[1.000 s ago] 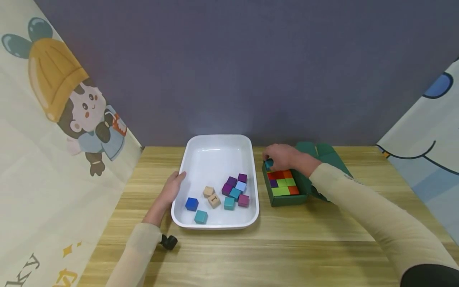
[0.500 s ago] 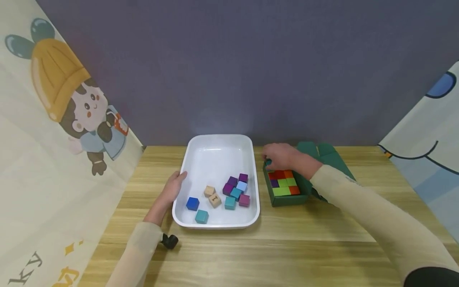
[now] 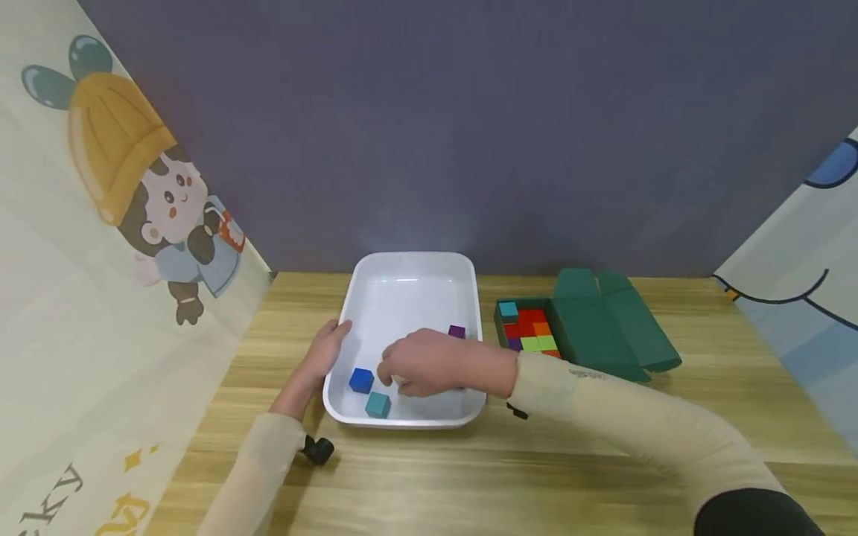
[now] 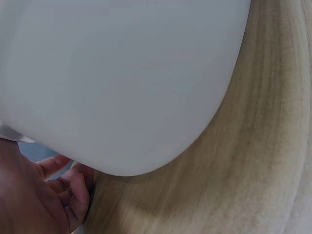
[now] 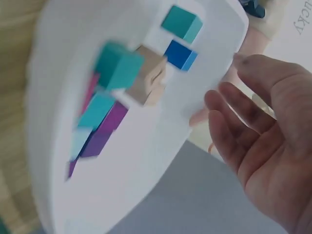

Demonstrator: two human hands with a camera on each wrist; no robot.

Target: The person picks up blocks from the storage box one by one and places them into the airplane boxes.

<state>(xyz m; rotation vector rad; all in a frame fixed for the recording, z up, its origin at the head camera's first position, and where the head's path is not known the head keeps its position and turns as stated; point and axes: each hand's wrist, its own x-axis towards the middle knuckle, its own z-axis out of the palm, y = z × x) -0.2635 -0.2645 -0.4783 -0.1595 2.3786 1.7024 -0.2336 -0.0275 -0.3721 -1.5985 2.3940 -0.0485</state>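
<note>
My left hand point(image 3: 325, 348) holds the left rim of a white tray point(image 3: 412, 286), the thumb over the edge and the other fingers outside its wall. Above the tray's front half hovers my right hand point(image 3: 425, 362), its fingers spread and loosely bent, nothing between them. Left of it lie a blue cube point(image 3: 361, 380) and a teal cube point(image 3: 378, 405). It hides most other cubes from the head camera, but the right wrist view shows wooden cubes point(image 5: 145, 78) beside teal, purple and pale blue ones. In the green box, a teal cube point(image 3: 509, 311) sits at the far left corner.
Right of the tray, the green box's lid point(image 3: 593, 335) lies folded open to the right. Red, orange, lime and purple cubes point(image 3: 531, 327) fill part of the box. A dark grey partition point(image 3: 429, 134) stands behind the wooden table point(image 3: 429, 476).
The right hand has let go of the teal cube in the box's far left corner and swung left over the tray. The left hand has stayed on the rim.
</note>
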